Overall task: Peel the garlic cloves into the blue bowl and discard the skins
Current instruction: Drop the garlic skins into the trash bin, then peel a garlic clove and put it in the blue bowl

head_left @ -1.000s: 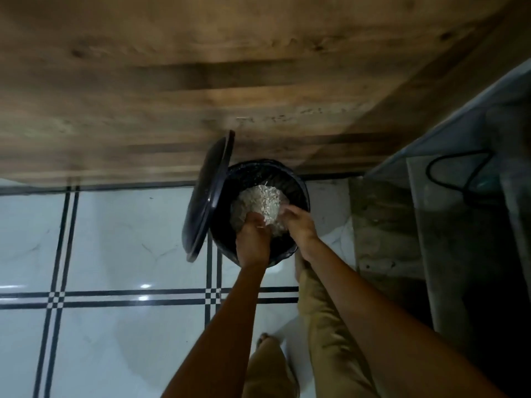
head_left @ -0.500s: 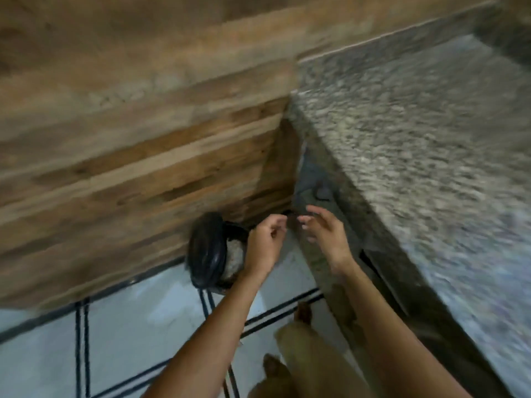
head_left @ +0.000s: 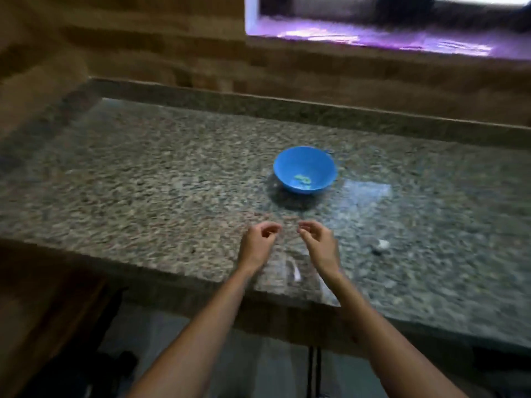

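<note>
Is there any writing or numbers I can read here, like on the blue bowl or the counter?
None: no word, number or sign can be read anywhere.
The blue bowl is plain.
The granite counter shows only speckles.
The small white scrap is too blurred to tell.

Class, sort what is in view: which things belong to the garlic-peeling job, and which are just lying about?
Job: blue bowl with pale pieces inside; left hand; right hand; white scrap, perhaps skin.
Lying about: granite counter; window ledge; wooden wall.
</note>
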Demonstrator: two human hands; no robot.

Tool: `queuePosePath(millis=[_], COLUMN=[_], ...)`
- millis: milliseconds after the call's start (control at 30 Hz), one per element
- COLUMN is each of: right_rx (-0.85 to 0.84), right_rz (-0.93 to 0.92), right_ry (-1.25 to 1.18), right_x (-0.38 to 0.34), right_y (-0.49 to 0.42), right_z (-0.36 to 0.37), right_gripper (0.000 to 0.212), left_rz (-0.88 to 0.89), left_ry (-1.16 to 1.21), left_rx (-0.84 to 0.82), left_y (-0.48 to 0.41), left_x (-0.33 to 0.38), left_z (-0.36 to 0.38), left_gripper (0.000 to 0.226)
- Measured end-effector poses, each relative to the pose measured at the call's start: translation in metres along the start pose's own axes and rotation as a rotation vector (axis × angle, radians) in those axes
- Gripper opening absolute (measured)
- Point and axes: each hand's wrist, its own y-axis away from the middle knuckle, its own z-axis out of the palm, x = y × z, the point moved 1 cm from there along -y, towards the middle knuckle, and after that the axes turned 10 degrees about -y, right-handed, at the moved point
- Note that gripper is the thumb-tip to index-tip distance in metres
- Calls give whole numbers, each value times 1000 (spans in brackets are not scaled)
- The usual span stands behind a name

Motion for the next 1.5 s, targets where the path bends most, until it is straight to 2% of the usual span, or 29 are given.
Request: queuePosePath(millis=[67,167,300,433,533,600,667,733,800,833,900,933,967,1033,1067,1100,1167,1300,1367,1433,1500], right_rx=[121,285,358,274,216,206,195,219,278,319,398,421,434,449,455,456,416,364,270,97,54], right_rz=[-10,-30,-37,121,149,142,118,122,150,166,170,133,74,-61,-118,-151,-137,110,241,310,335], right_ry=[120,228,344,394,398,365,359,338,266,204,51,2,-9,58,104,139,47,-748,-747,-731,-841], right_x=[17,34,53,66,70,69,68,69,70,70,66,59,52,41,37,35,35,34,32,32,29], right_y=[1,2,-4,-16,-23,-27,-31,-34,-34,-32,-28,-24,-21,-13,-9,-7,-4,-6,-12,-16,-20], right_z=[-55,-113,-149,-161,-162,-159,-157,-154,-149,-147,-141,-135,-128,-109,-101,-95,-90,-101,-109,-112,-115], right_gripper=[20,27,30,41,47,44,39,38,38,38,37,36,36,36,36,36,39,25,20,20,22], left_rz=[15,2,-7,39,221,252,176,49,9,50,172,188,142,-78,-167,-218,-309,-363,-339,-288,-249], left_ry=[-103,-407,-627,-528,-330,-284,-356,-485,-543,-498,-260,-101,49,277,354,410,527,692,749,738,688], left_rx=[7,52,30,106,263,324,247,65,-38,-20,29,-26,-166,-552,-670,-700,-621,-522,-554,-580,-535], left_y=[-10,-30,-38,-33,-56,-90,-127,-153,-159,-155,-132,-115,-94,-51,-37,-28,-23,-29,-28,-28,-30], left_x=[23,35,22,26,70,96,104,99,96,100,113,119,123,124,119,113,102,90,94,101,104], left_z=[35,65,74,63,49,41,41,47,49,48,46,47,52,68,77,84,91,91,90,89,93], left_gripper=[25,34,35,24,19,18,18,20,22,23,23,20,18,19,24,27,29,25,22,31,38])
